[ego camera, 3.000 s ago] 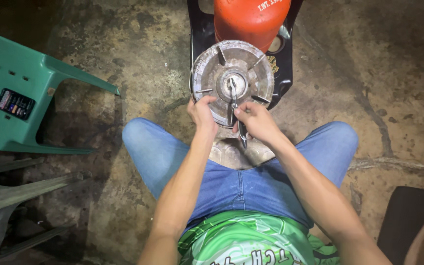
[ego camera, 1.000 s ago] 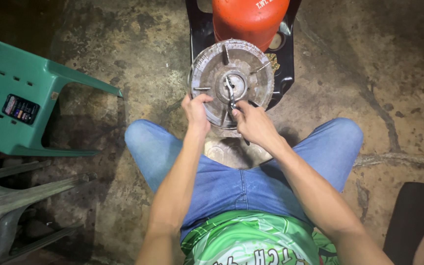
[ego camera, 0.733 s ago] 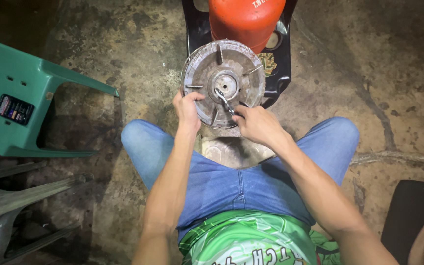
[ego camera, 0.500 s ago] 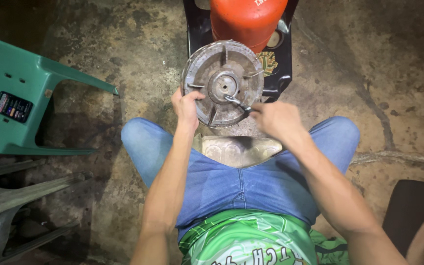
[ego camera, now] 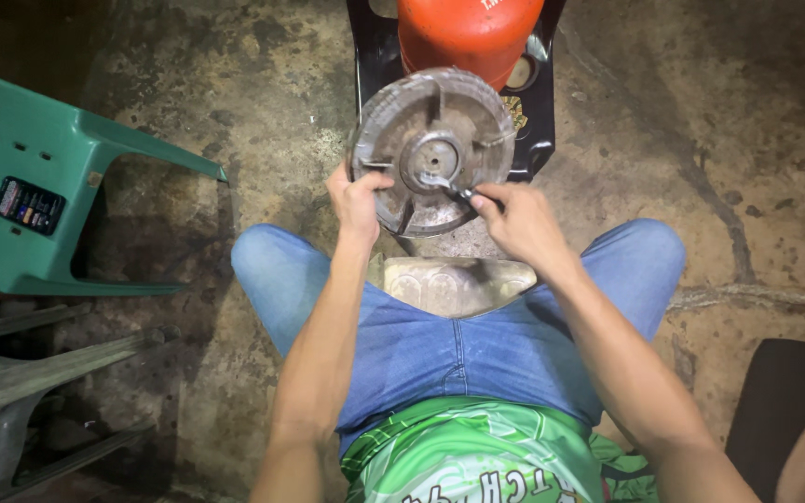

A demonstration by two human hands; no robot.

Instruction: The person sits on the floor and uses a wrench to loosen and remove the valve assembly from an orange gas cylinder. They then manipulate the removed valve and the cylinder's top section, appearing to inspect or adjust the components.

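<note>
Round grey metal burner plate, ribbed from rim to central hub, held up on edge between the knees, face toward the camera; tilted so, presumably, to bring the hub within reach. Left hand clamped on the lower left rim, thumb over the face, steadying the plate. Right hand pinched around a slim metal tool, tip set against the hub; type of tool not clear at this distance, possibly a small screwdriver or pick. Pale worn block directly below the plate, between the thighs, apparently serving as a seat. Beyond the plate, orange-red gas cylinder standing on a black base, just behind and partly hidden by the plate. Bare stained concrete floor throughout. Green plastic chair lying at far left; grey plastic chair legs at near left.
</note>
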